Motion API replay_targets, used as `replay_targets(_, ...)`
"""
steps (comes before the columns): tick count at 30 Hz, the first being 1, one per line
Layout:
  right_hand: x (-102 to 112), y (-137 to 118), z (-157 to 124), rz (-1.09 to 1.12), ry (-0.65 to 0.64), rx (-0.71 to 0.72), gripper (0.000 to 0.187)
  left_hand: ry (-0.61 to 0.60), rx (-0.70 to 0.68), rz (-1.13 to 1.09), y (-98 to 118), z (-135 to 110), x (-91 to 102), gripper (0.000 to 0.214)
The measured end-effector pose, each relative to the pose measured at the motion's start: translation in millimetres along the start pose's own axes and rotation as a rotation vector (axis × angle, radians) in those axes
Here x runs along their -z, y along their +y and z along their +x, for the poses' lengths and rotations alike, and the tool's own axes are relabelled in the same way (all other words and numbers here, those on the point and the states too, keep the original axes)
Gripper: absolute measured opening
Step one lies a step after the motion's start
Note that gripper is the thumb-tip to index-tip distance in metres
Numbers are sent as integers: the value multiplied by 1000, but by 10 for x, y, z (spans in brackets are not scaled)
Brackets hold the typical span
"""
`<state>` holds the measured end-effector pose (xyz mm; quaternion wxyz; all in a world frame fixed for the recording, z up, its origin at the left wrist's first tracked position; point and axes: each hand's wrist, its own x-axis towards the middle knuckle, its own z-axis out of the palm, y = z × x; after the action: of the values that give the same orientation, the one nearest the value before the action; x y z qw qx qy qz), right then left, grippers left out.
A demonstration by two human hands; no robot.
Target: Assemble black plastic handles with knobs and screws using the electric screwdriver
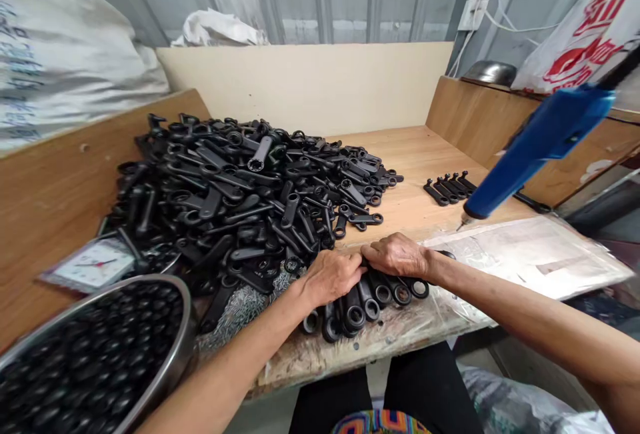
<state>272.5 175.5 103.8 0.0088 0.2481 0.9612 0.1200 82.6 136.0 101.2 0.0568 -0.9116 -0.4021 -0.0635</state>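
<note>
My left hand (333, 277) has its fingers closed over the far ends of several black crank handles (355, 316), which lie side by side near the table's front edge, ring ends towards me. Right beside it, my right hand (399, 255) is closed too, its fingertips close to the left ones above the same row. Whatever is pinched in either hand is hidden by the fingers. Beyond and to the left rises a big heap of loose black crank handles (240, 187). Small silver screws (245, 314) are piled by my left forearm.
A metal bowl (185, 307) of black knobs (95, 361) stands at the front left, beside a white square clock (95, 265). A blue electric screwdriver (535, 151) hangs at the right, above a plastic-covered board (530, 251). Several crank handles (443, 191) stand lined up behind it.
</note>
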Motion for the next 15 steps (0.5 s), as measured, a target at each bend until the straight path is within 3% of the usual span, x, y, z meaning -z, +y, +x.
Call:
replay_targets(5,191,-115,74,5,24,-7,18,56,-6,57,20,-140,198,20)
replay_targets(9,395,-199,-55,25,16,-34,19,92,-47,82,139,-176,338,22)
replay_targets(12,569,-268,-343,49,-20,-93,20,164,-166,78,327,-136,416,22)
replay_targets(15,740,-361,-839,72,-63,-192,20,274,-334,61,646,0,445,24)
